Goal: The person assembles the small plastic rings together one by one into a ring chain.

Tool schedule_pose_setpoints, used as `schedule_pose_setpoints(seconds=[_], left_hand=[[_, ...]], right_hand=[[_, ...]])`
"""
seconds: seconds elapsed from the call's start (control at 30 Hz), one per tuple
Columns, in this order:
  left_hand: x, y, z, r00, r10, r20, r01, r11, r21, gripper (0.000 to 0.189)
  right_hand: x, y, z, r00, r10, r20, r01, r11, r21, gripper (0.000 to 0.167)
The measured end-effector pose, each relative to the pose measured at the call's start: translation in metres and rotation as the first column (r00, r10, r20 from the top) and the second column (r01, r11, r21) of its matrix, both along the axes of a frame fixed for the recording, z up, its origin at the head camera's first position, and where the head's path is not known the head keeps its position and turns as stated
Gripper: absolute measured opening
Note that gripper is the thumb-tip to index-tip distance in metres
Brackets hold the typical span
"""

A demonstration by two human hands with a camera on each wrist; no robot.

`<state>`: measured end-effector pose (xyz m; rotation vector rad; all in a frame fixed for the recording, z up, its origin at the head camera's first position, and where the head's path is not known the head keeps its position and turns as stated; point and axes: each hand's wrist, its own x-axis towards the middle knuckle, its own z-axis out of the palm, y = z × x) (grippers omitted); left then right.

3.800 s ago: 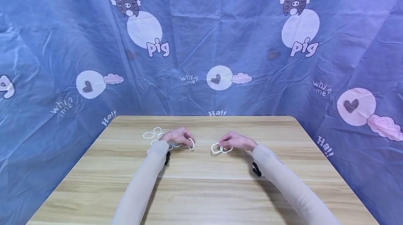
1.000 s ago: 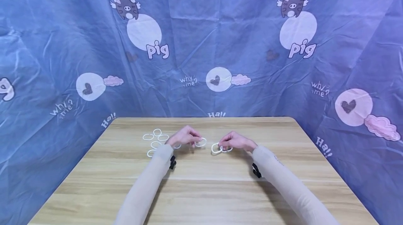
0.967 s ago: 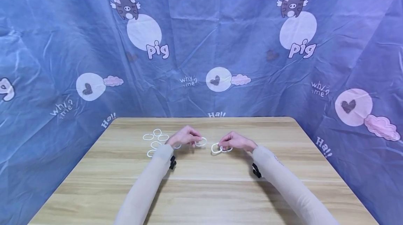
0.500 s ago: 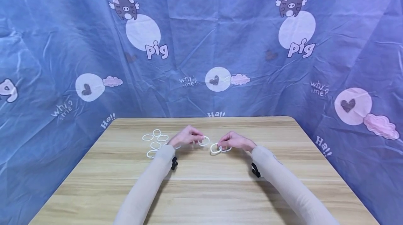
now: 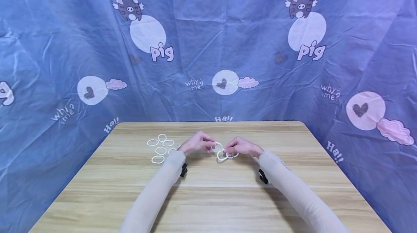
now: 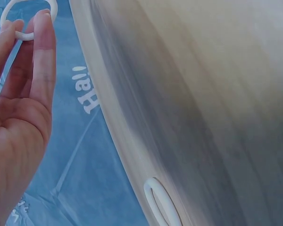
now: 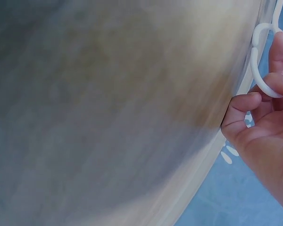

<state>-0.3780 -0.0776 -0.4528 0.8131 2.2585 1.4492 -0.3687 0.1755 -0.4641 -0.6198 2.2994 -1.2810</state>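
In the head view, my left hand (image 5: 198, 142) pinches a white oval split ring (image 5: 221, 145) between thumb and fingertips, just above the table. The left wrist view shows the thumb and fingers on that ring's near edge. Close on the right, my right hand (image 5: 244, 146) holds a pair of similar rings that look linked. The front one, a white ring (image 5: 222, 159), is tilted up and nearly meets the left hand's ring; whether they touch I cannot tell. A small slit in the right hand's ring (image 7: 255, 66) shows in the right wrist view.
Several loose white rings (image 5: 158, 163) lie on the left back part of the wooden table (image 5: 208, 204), near my left forearm, which partly hides some. A blue printed curtain (image 5: 202, 106) hangs behind the table's far edge. Black straps (image 5: 184, 170) sit at both wrists.
My left hand has picked its ring up from beside the loose rings, turned it, and carried it right, up to the right hand's rings. The right hand has barely moved.
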Motion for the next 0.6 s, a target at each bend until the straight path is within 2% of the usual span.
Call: schedule_pose_setpoints(seconds=[0.33,0.6], left_hand=[[0.0017,0.0048,-0.001,0.999,-0.033,-0.021,0.033,0.999,0.004,0.02],[0.0018,0.0085,-0.0012,0.994,-0.092,-0.054,0.087,0.993,-0.077,0.015]], right_hand=[[0.0003,-0.0025,-0.0024,1.0,-0.011,-0.008,0.011,1.0,0.02,0.02],[0.0,-0.0057,-0.0014,0.999,-0.007,-0.04,0.008,1.0,0.014,0.021]])
